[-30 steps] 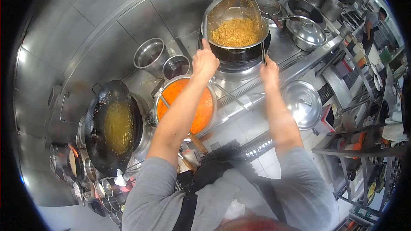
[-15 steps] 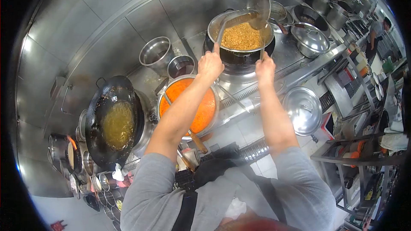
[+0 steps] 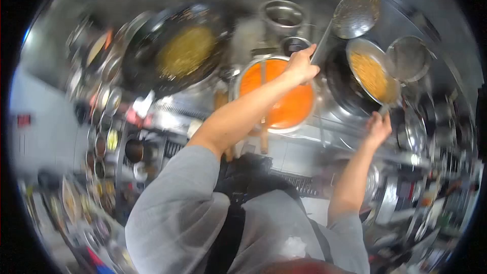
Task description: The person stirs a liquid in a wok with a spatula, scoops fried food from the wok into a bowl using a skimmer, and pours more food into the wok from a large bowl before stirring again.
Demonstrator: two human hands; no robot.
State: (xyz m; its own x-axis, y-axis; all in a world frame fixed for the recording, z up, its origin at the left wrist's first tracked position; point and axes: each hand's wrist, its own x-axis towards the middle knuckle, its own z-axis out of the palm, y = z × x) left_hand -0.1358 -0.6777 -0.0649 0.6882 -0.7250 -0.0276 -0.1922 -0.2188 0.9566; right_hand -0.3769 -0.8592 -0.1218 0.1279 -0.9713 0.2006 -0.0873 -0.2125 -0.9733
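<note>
My left hand (image 3: pixel 303 66) is closed round the long handle of a perforated skimmer (image 3: pixel 356 15), whose round head is raised beyond the pot. Low on the right, my right hand (image 3: pixel 378 128) grips the handle of a ladle-like utensil (image 3: pixel 390 91); its head is blurred at the pot's near right edge. Between the two tools stands a metal pot (image 3: pixel 353 45) holding golden crumbly food (image 3: pixel 370 73). Under my left forearm lies a wide pot of orange-red sauce (image 3: pixel 291 106), with wooden-handled tools across it.
A large black wok (image 3: pixel 142 66) with yellowish oil (image 3: pixel 187 50) sits to the left. Behind the sauce is a steel pot (image 3: pixel 282 14). A round mesh strainer (image 3: pixel 409 59) is right of the food pot. A lidded pan (image 3: pixel 412 132) stands farther right.
The view has swung left, so the pots appear farther right and blurred. My hands have moved apart, and the skimmer head has gone from over the food to beyond the pot.
</note>
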